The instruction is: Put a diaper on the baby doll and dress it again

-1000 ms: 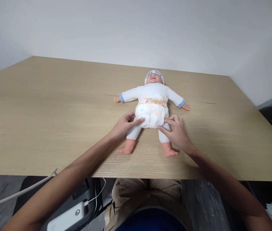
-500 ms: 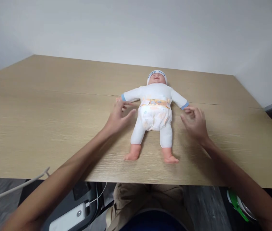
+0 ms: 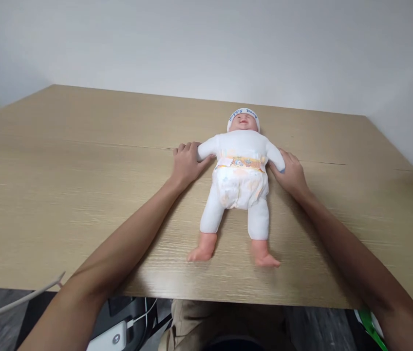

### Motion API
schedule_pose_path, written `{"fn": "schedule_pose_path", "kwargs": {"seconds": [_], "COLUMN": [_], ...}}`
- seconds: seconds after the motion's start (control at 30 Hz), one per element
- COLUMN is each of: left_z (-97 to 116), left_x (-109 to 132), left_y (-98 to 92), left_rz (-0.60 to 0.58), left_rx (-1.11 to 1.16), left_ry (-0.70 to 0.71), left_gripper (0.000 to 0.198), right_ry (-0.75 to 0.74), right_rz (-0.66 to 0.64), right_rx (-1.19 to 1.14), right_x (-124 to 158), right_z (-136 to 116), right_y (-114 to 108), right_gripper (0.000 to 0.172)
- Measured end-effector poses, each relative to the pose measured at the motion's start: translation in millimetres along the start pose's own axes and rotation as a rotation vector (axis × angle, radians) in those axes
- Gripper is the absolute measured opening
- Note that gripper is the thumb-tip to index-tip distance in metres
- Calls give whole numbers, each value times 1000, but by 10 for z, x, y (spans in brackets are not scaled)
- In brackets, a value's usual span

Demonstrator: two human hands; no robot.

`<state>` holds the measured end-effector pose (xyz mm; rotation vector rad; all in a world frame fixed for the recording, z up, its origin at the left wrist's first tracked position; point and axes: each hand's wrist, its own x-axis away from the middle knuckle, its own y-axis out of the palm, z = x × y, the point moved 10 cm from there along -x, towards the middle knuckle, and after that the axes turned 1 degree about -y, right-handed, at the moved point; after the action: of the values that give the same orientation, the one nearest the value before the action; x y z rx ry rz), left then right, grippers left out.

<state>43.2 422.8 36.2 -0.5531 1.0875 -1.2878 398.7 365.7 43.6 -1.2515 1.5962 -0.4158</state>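
A baby doll (image 3: 243, 141) lies on its back on the wooden table, its head toward the wall and its bare feet toward me. It wears a white suit, a white cap with blue lettering, and a printed diaper (image 3: 241, 187) around its hips. My left hand (image 3: 187, 163) is wrapped around the doll's arm on the left, covering its cuff and hand. On the other side my right hand (image 3: 290, 171) grips the doll's other arm near the blue cuff, with the doll's hand hidden.
The wooden table (image 3: 82, 195) reaches back to a pale wall (image 3: 206, 48). A white cable (image 3: 16, 304) rises at the lower left edge. Below the edge sit a white power bank (image 3: 109, 339) with a cord and, at lower right, a green object (image 3: 370, 329).
Both hands have closed around the doll's arms, where before they hovered with loose fingers by its cuffs. The view has shifted slightly, so the doll appears a little lower and larger.
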Motion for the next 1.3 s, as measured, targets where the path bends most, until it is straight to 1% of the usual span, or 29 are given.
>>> {"fn": "schedule_pose_path", "kwargs": {"seconds": [0.07,0.13,0.2,0.27,0.33,0.4,0.47,0.53,0.63,0.67,0.73,0.83,0.87,0.93,1.0,1.07,1.13,1.2,1.3], "left_z": [24,83,182,309,441,546,649,777,962,1010,1096,1190,1224,1283,1293,1228,1095,951,805], "left_x": [5,28,82,168,283,433,625,871,1387,1604,2103,2978,3285,3886,4414,4817,5080,5226,5259], "left_y": [51,109,140,116,19,-142,-341,-541,-749,-780,-803,-822,-825,-835,-866,-889,-864,-771,-586], "left_rz": [-18,-60,-111,-156,-180,-175,-142,-86,-12,-7,-34,-131,-188,-316,-416,-478,-519,-568,-604], "left_rx": [-12,0,43,110,174,204,213,239,322,350,397,432,442,463,475,466,446,433,393], "left_ry": [-18,-50,-90,-127,-158,-193,-201,-163,-83,-65,-39,-21,-7,36,79,92,52,-16,-66], "left_gripper": [59,57,57,56,55,53,48,43,39,37,33,29,27,24,25,27,33,40,42], "right_ry": [53,149,260,317,322,303,274,225,146,115,54,-7,-20,-51,-78,-90,-92,-88,-17], "right_rz": [-14,-31,-24,-15,-11,-19,-29,-57,-128,-165,-261,-431,-478,-572,-685,-777,-801,-776,-762], "right_rx": [-27,-26,-15,-42,-110,-190,-279,-376,-467,-482,-516,-539,-525,-490,-486,-509,-510,-473,-465], "right_x": [12,31,65,95,114,140,191,277,498,601,858,1357,1533,1879,2209,2499,2722,2889,3094], "right_z": [-74,-129,-148,-164,-166,-151,-137,-156,-218,-250,-333,-515,-597,-821,-1100,-1350,-1484,-1470,-1245], "right_y": [3,36,63,85,82,41,-51,-177,-421,-508,-679,-936,-1027,-1183,-1265,-1264,-1183,-1011,-587], "right_gripper": [51,45,42,41,42,45,50,56,60,61,62,59,57,53,50,49,48,48,49]}}
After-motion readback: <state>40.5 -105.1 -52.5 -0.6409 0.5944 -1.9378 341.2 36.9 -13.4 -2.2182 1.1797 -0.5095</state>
